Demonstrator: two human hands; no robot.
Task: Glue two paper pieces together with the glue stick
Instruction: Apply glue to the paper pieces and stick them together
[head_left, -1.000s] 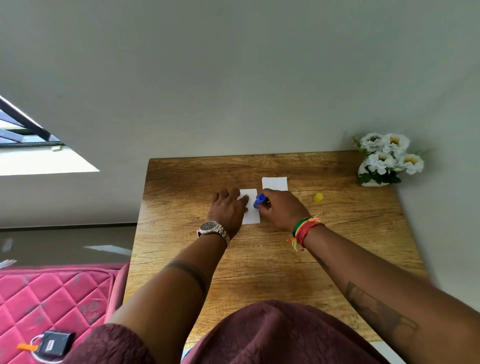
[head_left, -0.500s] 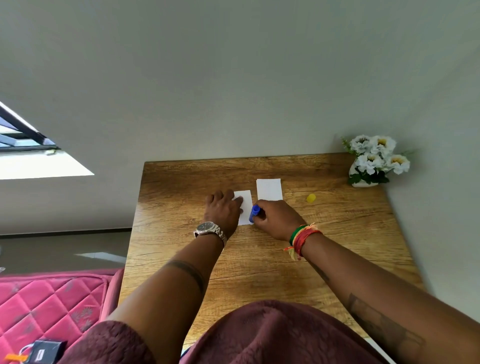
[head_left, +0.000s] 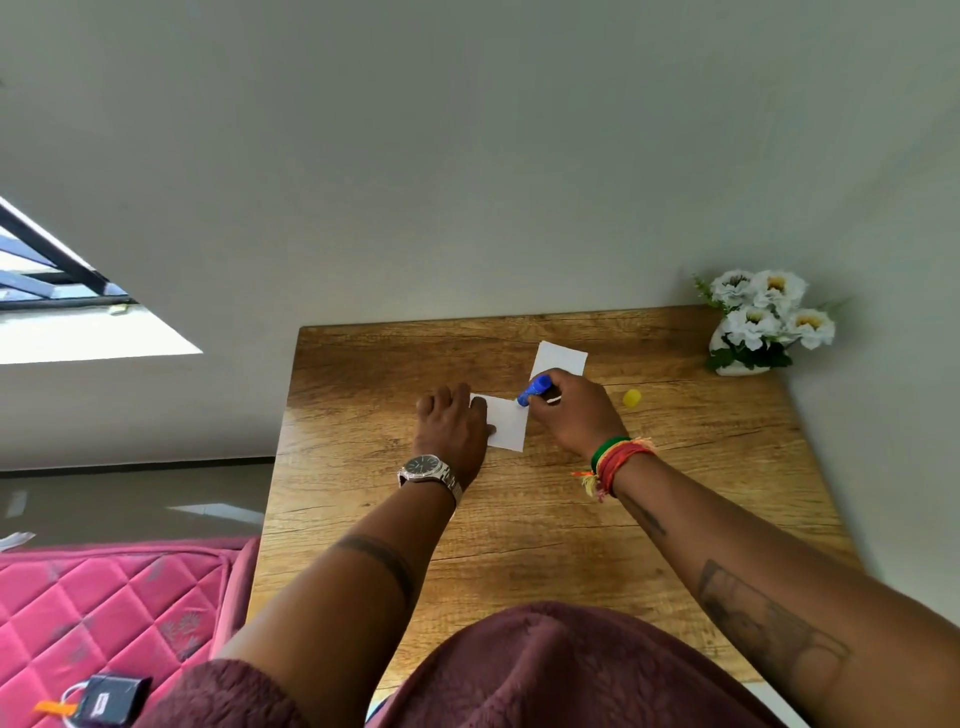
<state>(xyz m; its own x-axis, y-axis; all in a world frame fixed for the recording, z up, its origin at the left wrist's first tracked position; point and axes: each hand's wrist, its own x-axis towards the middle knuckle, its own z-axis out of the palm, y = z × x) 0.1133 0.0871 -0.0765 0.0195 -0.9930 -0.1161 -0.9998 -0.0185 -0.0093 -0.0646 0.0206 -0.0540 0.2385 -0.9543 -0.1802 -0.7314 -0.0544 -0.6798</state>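
- I take the near paper piece (head_left: 506, 428) as my landmark; it lies flat on the wooden table (head_left: 545, 545).
- My left hand (head_left: 451, 426) rests on the left edge of that piece, fingers fairly straight and lying flat, pressing it down rather than gripping anything.
- My right hand (head_left: 569, 410) sits just right of the piece, fingers curled tight round the blue glue stick (head_left: 534, 389).
- The glue stick is tilted, its lower tip at the far right corner of the piece; I cannot tell whether the tip actually touches the paper.
- The second paper piece (head_left: 561, 357) lies beyond and to the right of the landmark piece, its near end hidden behind my right hand.
- A small yellow cap (head_left: 631, 398) stands on the table well right of the landmark piece, past my right hand.
- A white vase of white flowers (head_left: 763, 322) stands far right and beyond the piece, at the table's back corner.
- A wristwatch (head_left: 428, 470) sits on my left wrist, just nearer than the piece; coloured thread bands (head_left: 615, 460) wrap my right wrist.
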